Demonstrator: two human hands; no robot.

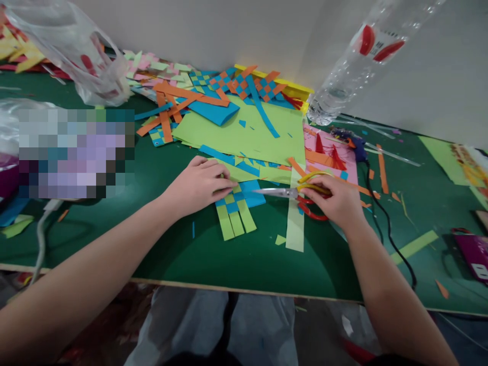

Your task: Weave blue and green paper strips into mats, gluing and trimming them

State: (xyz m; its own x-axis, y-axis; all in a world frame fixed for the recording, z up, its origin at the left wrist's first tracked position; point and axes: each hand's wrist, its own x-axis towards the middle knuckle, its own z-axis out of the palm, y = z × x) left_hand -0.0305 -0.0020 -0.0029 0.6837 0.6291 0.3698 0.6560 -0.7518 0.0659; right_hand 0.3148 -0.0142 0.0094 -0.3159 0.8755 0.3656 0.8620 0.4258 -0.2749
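My left hand point(204, 184) rests on a woven piece of blue and green paper strips point(236, 216), its fingers closed at the upper left part. Green strip ends point toward me and blue ends stick out to the right. In my right hand point(337, 198) are scissors point(280, 192) with yellow and red handles. Their blades point left, with the tip near the blue strip ends. A pale green strip point(295, 229) lies beneath the scissors. Behind my hands are green sheets point(244, 127) with blue and orange scraps on them.
At the back right stands a clear plastic bottle point(343, 71). A plastic bag point(87, 61) is at the back left, near a blurred-out object point(76, 157) with a cable. Pink paper point(351, 168), a dark cord point(392, 229) and a purple box point(473, 254) lie to the right.
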